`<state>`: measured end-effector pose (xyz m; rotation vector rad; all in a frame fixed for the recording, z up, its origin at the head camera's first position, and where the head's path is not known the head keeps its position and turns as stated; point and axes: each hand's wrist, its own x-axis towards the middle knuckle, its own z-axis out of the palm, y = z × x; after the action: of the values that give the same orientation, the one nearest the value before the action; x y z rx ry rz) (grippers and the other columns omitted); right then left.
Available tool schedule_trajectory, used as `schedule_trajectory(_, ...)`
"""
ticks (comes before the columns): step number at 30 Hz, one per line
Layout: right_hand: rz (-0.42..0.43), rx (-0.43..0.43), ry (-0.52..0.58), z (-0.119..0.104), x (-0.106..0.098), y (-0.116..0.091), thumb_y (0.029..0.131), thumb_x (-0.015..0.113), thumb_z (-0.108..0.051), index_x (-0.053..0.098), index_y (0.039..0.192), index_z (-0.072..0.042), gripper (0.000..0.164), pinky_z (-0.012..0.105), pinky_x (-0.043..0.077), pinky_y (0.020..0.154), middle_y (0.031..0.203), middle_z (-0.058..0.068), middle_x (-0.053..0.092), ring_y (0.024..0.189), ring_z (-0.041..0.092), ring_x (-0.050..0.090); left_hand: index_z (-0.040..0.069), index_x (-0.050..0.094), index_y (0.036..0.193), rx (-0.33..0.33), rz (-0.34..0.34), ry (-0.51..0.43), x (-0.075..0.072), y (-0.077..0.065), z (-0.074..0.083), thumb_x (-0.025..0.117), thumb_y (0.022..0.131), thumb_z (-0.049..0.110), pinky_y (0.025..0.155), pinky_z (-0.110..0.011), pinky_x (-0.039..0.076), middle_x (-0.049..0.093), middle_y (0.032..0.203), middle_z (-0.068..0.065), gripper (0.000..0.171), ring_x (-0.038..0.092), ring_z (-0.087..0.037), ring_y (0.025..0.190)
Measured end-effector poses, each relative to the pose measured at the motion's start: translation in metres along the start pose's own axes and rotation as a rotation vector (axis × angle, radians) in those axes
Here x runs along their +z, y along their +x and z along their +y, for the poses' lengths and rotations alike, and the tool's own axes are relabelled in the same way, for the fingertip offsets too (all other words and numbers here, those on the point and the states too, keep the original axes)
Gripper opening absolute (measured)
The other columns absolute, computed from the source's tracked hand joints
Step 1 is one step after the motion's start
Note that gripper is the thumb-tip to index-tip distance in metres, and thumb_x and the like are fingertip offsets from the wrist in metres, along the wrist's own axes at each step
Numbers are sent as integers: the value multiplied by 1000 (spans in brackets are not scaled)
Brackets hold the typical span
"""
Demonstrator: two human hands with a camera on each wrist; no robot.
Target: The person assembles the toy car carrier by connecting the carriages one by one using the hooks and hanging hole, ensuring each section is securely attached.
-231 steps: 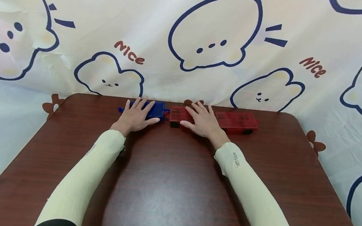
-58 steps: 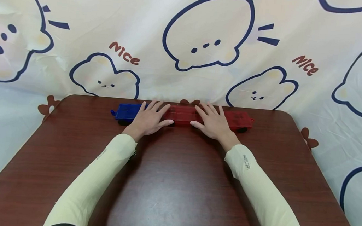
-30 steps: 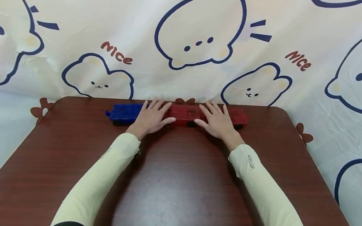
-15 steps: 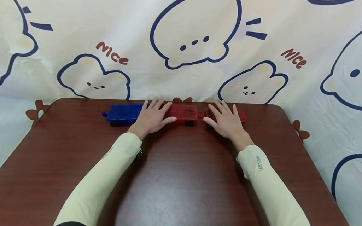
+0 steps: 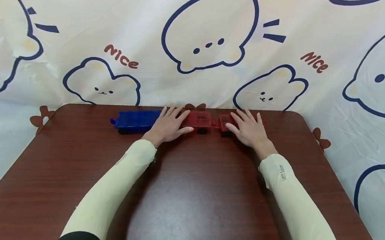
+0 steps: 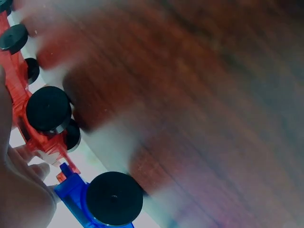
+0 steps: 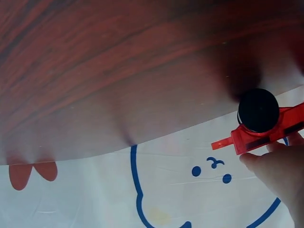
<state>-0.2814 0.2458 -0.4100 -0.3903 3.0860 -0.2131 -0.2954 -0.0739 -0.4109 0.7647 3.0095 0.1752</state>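
Note:
A blue toy wagon (image 5: 134, 120), a middle red toy wagon (image 5: 197, 119) and a right red toy wagon (image 5: 224, 120) stand in a row along the table's far edge. With fingers straight and spread, my left hand (image 5: 168, 127) rests across the place where blue meets red, hiding it from above. The left wrist view shows a blue hitch (image 6: 66, 170) there, right at the red wagon's end. My right hand (image 5: 250, 132) lies over the right red wagon, fingers extended. Its small red hitch (image 7: 222, 143) sticks out past my fingers. Black wheels (image 6: 114, 198) carry the wagons.
The brown wooden table (image 5: 190, 195) has rounded far corners. Close behind its far edge hangs a pale cloth (image 5: 195, 86) with cartoon animals, which also covers both sides.
My left hand has moved from the blue wagon to its junction with the red one. My right hand has moved right onto the right red wagon, exposing the hitch between the red wagons.

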Motion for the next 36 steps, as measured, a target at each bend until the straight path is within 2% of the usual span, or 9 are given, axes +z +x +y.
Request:
schedule_trajectory(7,-13,35,3,8,2,-2,101,23,-71,26,163,-19,81,67,-2,117,167,14,20,154,36,8,21,21,164,-17,-9,6,5,3,1,40,99,68,122,-55,-1,19,167,-14,82,6,-36,155)
schedule_trajectory(18,-5,77,4,23,4,-2,102,20,-68,22,163,-17,80,66,-5,117,167,17,17,154,38,6,21,17,164,-24,-43,46,5,3,2,36,102,66,122,-54,1,14,168,-15,80,3,-37,155)
schedule_trajectory(25,-17,83,10,18,5,-2,103,20,-66,20,164,-17,78,65,-8,117,168,15,14,154,37,4,18,18,164,-10,-28,6,5,2,1,37,103,62,122,-56,2,22,165,-15,77,6,-38,154)
schedule_trajectory(36,-4,80,1,9,10,3,103,18,-67,21,164,-18,78,64,-6,118,168,14,15,154,36,5,17,19,164,-2,-6,-41,5,1,-2,39,104,60,122,-58,5,24,163,-15,76,9,-38,154)
